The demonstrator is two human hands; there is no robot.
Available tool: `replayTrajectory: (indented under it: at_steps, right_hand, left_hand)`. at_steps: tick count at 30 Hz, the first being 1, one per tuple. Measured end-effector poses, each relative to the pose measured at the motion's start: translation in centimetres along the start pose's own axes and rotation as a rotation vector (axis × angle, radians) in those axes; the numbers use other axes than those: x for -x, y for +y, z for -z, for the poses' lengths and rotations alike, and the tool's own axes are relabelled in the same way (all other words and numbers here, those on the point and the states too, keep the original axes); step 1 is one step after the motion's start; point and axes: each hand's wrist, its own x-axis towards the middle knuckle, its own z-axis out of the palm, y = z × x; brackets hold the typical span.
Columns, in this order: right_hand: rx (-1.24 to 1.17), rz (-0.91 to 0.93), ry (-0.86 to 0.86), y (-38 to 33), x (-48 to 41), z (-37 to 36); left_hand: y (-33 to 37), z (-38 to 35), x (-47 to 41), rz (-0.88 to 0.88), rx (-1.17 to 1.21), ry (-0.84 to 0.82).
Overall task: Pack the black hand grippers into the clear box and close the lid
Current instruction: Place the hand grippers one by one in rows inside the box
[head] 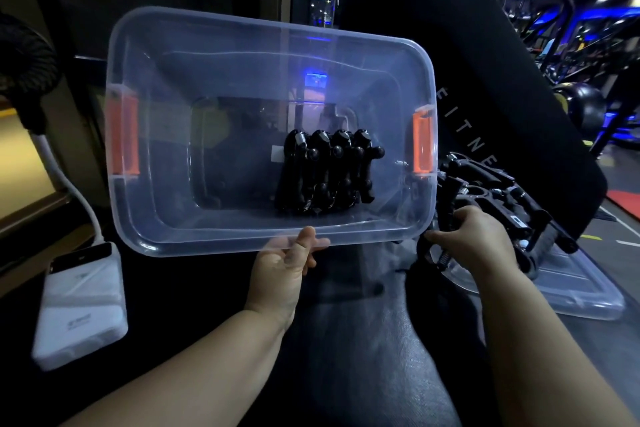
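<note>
Dim gym around us, lit blue.
We see a black padded backrest (485, 80) ahead, blue-lit exercise machines (571, 28) far right, a black ball (585, 104) near them, and a white power bank (79, 305) at left.

The clear box (145, 218) carries orange latches (122, 135) at both ends. The hand grippers (329, 173) inside are black with silvery springs (300, 140); the power bank (81, 315) and its cable (69, 184) are white.

left hand (287, 265): holds clear box (145, 239) | right hand (476, 241): grips black hand gripper (431, 250)
</note>
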Motion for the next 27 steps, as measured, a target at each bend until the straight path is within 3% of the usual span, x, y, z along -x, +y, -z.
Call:
replayTrajectory:
  at_steps: [3, 9, 13, 17, 27]
  right_hand:
    - [-0.156, -0.019, 0.089, -0.7, 0.6, 0.9]
    - [-0.53, -0.006, 0.562, -1.4, 1.8, 3.9]
    - [-0.848, 0.215, 0.736, -3.8, 3.0, 5.1]
    - [-0.929, 0.326, 0.638, -7.7, 4.0, 5.3]
    - [-0.462, 0.402, 0.021, -16.7, 4.4, -1.8]
  left_hand:
    - [0.1, 0.0, 0.0, 0.001, 0.012, -0.002]
    - [0.2, 0.0, 0.1, 0.001, 0.01, -0.013]
    - [0.3, 0.0, 0.1, 0.017, 0.002, -0.006]
    - [0.4, 0.0, 0.2, 0.04, 0.018, 0.004]
    - [0.8, 0.2, 0.2, 0.064, 0.139, 0.038]
